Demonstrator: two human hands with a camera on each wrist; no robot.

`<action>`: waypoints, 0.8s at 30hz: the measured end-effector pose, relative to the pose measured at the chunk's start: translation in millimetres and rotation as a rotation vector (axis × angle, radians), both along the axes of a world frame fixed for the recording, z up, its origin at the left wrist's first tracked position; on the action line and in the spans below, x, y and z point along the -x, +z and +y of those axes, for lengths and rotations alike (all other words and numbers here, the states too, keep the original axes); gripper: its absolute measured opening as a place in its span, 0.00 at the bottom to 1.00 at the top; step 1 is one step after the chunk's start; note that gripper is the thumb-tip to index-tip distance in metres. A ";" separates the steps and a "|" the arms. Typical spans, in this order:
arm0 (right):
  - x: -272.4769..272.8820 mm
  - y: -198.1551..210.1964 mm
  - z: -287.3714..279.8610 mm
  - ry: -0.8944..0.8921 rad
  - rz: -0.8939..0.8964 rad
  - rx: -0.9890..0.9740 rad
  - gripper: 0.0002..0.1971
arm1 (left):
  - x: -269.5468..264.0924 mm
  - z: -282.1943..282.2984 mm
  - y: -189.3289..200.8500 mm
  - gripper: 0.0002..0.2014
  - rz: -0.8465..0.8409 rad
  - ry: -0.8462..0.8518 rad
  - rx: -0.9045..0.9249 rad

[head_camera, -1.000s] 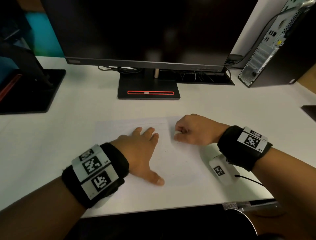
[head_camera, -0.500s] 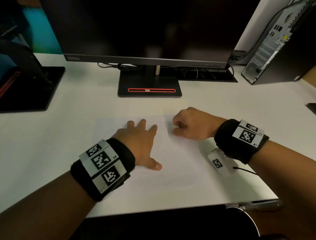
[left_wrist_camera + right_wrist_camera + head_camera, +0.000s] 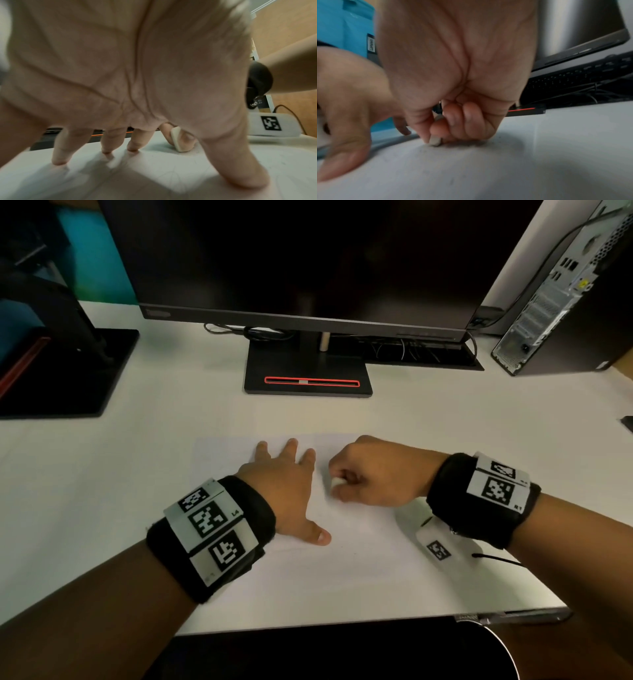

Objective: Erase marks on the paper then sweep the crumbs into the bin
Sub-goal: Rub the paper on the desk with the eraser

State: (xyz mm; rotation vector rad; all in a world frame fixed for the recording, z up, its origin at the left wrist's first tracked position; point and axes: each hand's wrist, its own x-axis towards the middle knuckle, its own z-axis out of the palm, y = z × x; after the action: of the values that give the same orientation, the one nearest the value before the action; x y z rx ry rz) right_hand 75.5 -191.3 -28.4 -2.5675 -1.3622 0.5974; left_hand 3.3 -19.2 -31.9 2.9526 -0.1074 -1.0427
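A white sheet of paper (image 3: 359,546) lies on the white desk, with faint pencil marks and dark crumbs (image 3: 426,149) on it. My left hand (image 3: 291,484) lies flat on the sheet with fingers spread, pressing it down; its fingertips (image 3: 59,159) touch the paper. Just to its right, my right hand (image 3: 373,474) pinches a small white eraser (image 3: 337,481) between thumb and curled fingers. The eraser (image 3: 434,141) has its lower end on the paper. In the left wrist view the eraser (image 3: 177,140) shows between the thumb and fingers. No bin is in view.
A dark monitor (image 3: 308,261) on a black stand (image 3: 308,371) is behind the paper. A second black stand (image 3: 61,371) sits at the left, a computer tower (image 3: 561,296) at the back right. The desk's front edge (image 3: 342,626) is near my forearms.
My right hand with the eraser has shifted a little toward me and to the left over the paper. The left hand stays flat on the sheet.
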 end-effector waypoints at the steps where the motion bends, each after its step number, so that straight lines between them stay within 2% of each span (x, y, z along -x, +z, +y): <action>1: -2.5 0.8 -1.4 -0.002 0.009 0.010 0.15 | 0.2 0.0 0.3 0.67 0.000 -0.001 0.001; 6: -26.0 3.2 -3.9 -0.136 -0.101 -0.001 0.18 | 0.7 0.6 2.0 0.67 0.006 0.002 0.008; 11: -4.3 -1.5 2.9 -0.004 0.003 0.000 0.15 | -0.3 -0.8 0.2 0.67 0.010 -0.009 -0.009; 16: -38.7 2.8 -3.9 -0.160 -0.112 0.023 0.17 | 0.0 0.1 1.0 0.67 0.007 -0.004 -0.005; 18: -33.3 1.3 2.9 -0.135 -0.144 0.017 0.18 | -0.5 -0.2 0.3 0.67 0.007 -0.001 -0.006; 21: -16.7 -0.6 10.9 -0.018 -0.027 -0.004 0.16 | -0.9 -0.8 0.1 0.67 0.012 -0.009 -0.016; 24: -33.6 2.6 7.1 -0.082 -0.055 0.021 0.18 | -0.1 -0.5 0.8 0.67 0.014 -0.001 -0.008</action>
State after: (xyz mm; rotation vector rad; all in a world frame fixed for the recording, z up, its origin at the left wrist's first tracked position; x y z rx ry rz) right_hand 109.1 -184.2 -25.8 -2.6600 -1.2658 0.5337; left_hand 3.4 -19.7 -31.0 2.9520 -0.1053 -1.0670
